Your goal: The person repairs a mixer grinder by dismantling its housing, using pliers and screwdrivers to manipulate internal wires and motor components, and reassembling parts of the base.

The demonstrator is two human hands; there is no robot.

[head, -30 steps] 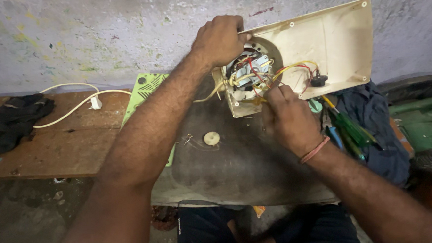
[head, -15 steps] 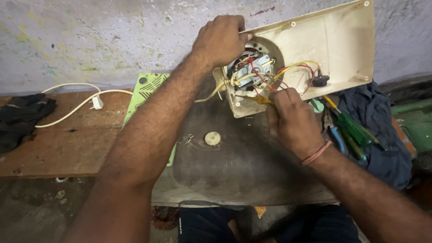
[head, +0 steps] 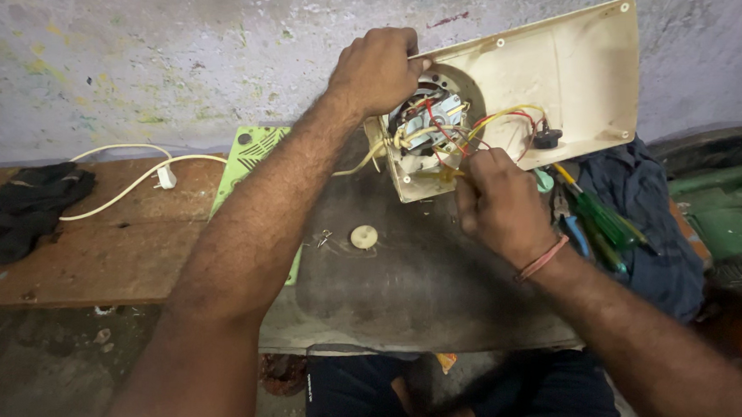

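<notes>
My left hand (head: 381,67) clamps the cream housing (head: 560,75) propped at the surface's far edge; my right hand (head: 500,202) pinches its yellow wire (head: 439,175). Tugging too hard could tear a joint or tip the housing.

Black cloth (head: 27,210), green-handled screwdrivers (head: 608,223), white disc (head: 364,236)

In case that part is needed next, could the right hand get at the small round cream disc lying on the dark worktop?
Probably yes: the small round cream disc lies uncovered, left of the right hand, with nothing between them.
</notes>
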